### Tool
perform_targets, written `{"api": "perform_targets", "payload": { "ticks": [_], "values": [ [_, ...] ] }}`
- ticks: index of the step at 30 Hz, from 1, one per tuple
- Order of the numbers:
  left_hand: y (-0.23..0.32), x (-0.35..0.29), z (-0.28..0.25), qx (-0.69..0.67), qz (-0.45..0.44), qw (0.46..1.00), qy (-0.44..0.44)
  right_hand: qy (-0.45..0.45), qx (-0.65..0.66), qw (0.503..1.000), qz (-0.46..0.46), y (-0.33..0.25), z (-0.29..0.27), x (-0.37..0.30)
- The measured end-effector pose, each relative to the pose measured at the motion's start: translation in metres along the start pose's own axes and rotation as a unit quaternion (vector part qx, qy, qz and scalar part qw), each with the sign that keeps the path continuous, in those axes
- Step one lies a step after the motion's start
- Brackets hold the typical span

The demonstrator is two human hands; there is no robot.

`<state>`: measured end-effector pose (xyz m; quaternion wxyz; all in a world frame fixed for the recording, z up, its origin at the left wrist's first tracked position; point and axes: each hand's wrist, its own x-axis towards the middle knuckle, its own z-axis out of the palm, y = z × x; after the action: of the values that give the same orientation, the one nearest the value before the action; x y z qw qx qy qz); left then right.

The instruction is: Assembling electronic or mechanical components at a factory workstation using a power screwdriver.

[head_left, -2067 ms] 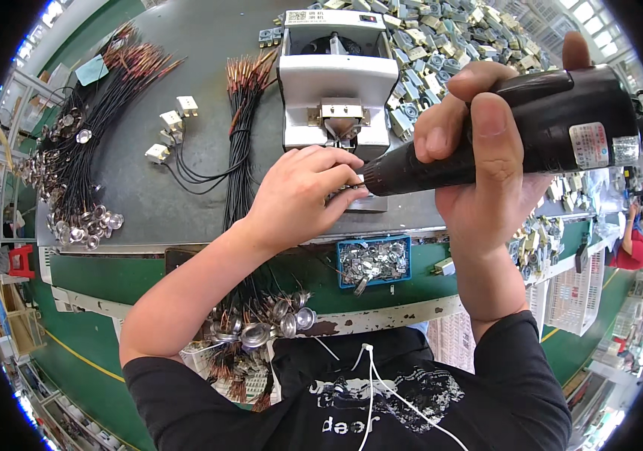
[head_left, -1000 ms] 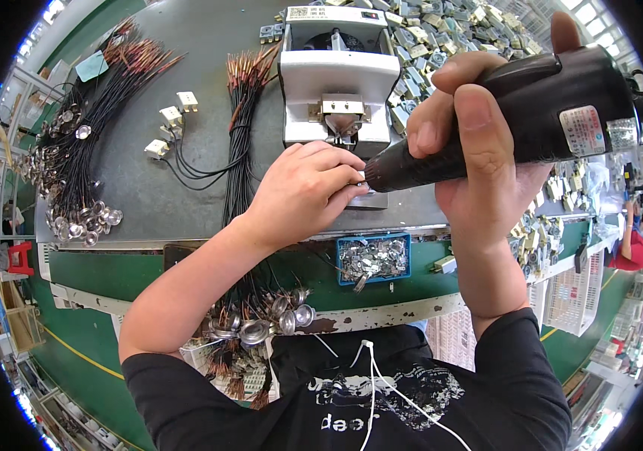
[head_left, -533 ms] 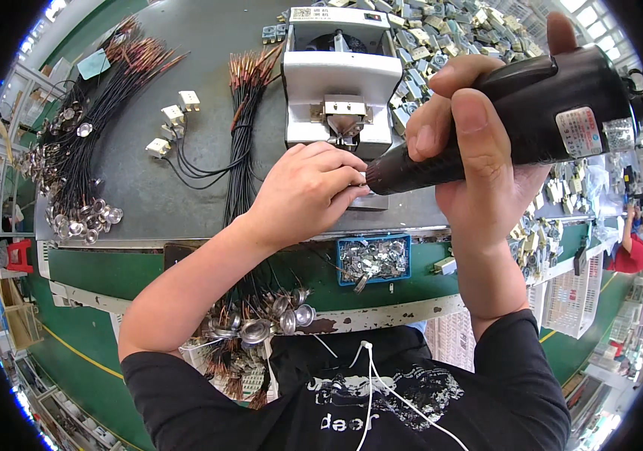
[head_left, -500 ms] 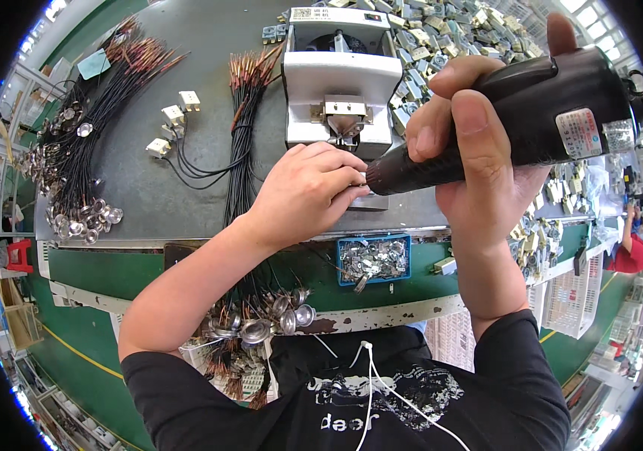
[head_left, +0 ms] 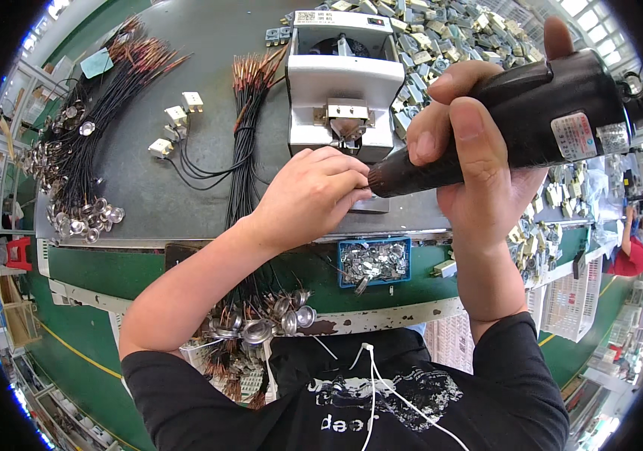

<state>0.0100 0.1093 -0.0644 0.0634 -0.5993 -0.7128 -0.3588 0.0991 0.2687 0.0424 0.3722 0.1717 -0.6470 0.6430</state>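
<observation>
My right hand (head_left: 479, 143) is wrapped round a black electric screwdriver (head_left: 539, 113), held nearly level with its tapered nose toward the left. That nose meets the fingertips of my left hand (head_left: 314, 188), which are pinched together in front of the white-and-black machine (head_left: 345, 83). Whatever the left fingers hold is hidden behind them and the tool's tip. A small metal block (head_left: 370, 204) shows just below those fingertips. Left of the machine lies a bundle of black wires (head_left: 243, 150) with reddish-brown ends, and several cream terminal blocks (head_left: 176, 115) on wires rest beside it.
Grey and cream connector blocks (head_left: 442, 37) are heaped behind and right of the machine. A blue tray (head_left: 339, 263) of small metal pieces sits at the table's near edge. Another wire bundle (head_left: 92, 128) with round metal caps lies far left. A person in red (head_left: 626, 259) is at far right.
Both hands and the screwdriver stay nearly in place, with the tool's rear dipping very slightly. The whole view has shifted a little.
</observation>
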Motion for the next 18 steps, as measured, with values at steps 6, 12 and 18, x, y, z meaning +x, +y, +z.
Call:
{"api": "perform_targets", "payload": {
  "ticks": [6,12,18],
  "values": [
    [0.004,0.003,-0.014,0.02,-0.045,0.998,-0.04,0.072,0.032,0.997,0.02,-0.002,0.005,-0.007],
    [-0.009,-0.013,-0.003,0.049,-0.039,0.995,-0.076,0.12,0.02,0.992,0.036,0.002,0.009,-0.009],
    [-0.009,-0.013,0.005,0.049,-0.034,0.997,-0.047,0.043,-0.036,0.998,0.0,0.02,0.009,-0.004]
  ]
}}
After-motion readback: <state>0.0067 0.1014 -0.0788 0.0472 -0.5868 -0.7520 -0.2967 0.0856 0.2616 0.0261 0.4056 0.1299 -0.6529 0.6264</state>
